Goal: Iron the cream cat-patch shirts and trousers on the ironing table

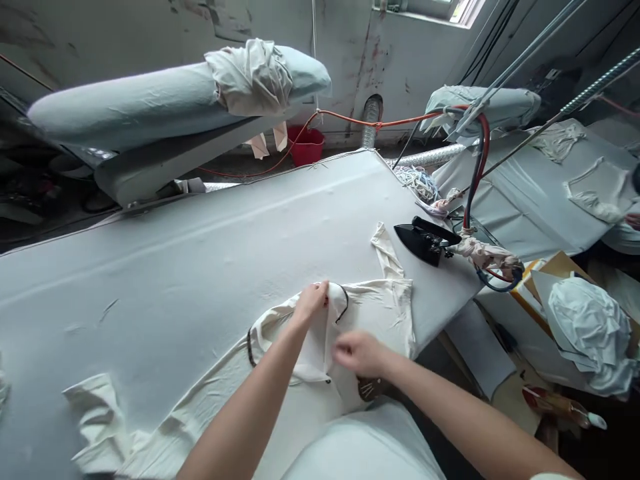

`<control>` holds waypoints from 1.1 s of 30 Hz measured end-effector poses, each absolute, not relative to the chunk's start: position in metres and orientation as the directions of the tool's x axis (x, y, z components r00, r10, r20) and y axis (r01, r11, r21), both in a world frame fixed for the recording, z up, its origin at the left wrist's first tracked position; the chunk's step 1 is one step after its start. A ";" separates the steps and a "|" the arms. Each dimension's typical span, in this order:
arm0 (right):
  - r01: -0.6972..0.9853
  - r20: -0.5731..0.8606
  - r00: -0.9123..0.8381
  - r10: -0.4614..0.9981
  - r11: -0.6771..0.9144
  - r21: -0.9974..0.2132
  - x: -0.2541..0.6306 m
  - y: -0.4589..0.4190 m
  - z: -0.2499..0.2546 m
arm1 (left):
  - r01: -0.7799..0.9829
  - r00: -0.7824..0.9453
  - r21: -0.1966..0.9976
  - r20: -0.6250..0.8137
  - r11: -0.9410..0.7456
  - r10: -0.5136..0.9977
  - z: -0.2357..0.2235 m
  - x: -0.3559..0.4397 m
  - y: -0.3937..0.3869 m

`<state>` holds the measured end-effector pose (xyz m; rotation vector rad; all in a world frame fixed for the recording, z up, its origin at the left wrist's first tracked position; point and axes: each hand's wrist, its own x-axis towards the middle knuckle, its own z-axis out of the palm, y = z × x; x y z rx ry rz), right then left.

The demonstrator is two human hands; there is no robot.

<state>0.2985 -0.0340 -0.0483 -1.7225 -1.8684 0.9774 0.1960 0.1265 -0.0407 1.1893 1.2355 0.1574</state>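
A cream-white garment (377,310) with dark trim lies spread on the padded ironing table (280,227) in front of me. One sleeve (387,252) stretches away from me, and a crumpled end (97,417) lies to the left. My left hand (313,298) is closed on a fold at the garment's dark-trimmed opening. Close beside the raised fold, my right hand (357,353) is curled and slightly blurred; what its fingers hold, if anything, is hidden. Below it shows a dark print (369,389) with light lines. A black iron (427,239) rests beyond the garment at the right.
Hoses and a cloth-wrapped cord (487,255) run from the iron. A padded sleeve board (135,107) with cloth bunched on it stands at the back left. Behind the table is a red bucket (307,147). White fabric (590,320) sits piled at the right. Another person's hand (633,221) shows far right.
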 end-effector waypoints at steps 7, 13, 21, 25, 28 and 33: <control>0.907 -0.369 0.164 0.915 -0.287 -0.307 0.459 0.038 -0.019 | 0.567 0.232 0.657 -0.707 0.497 0.668 -0.041 0.188 0.127; 0.858 -0.512 0.184 0.839 -0.391 -0.333 0.500 0.034 -0.021 | 0.759 0.079 0.572 -0.554 0.310 0.829 -0.046 0.199 0.150; 0.873 -0.453 0.218 0.865 -0.380 -0.305 0.492 0.027 -0.034 | 0.763 0.042 0.559 -0.544 0.324 0.838 -0.047 0.207 0.131; 0.906 -0.336 0.245 0.910 -0.338 -0.255 0.491 0.020 -0.036 | 0.705 0.035 0.638 -0.468 0.310 0.883 -0.050 0.214 0.133; 0.946 -0.082 0.186 0.979 -0.201 -0.253 0.519 0.022 -0.024 | 0.693 0.039 0.646 -0.479 0.321 0.877 -0.043 0.207 0.131; 0.933 0.174 0.357 0.918 -0.343 -0.108 0.607 0.054 0.009 | 0.701 -0.057 0.701 -0.127 0.130 0.990 -0.035 0.148 0.050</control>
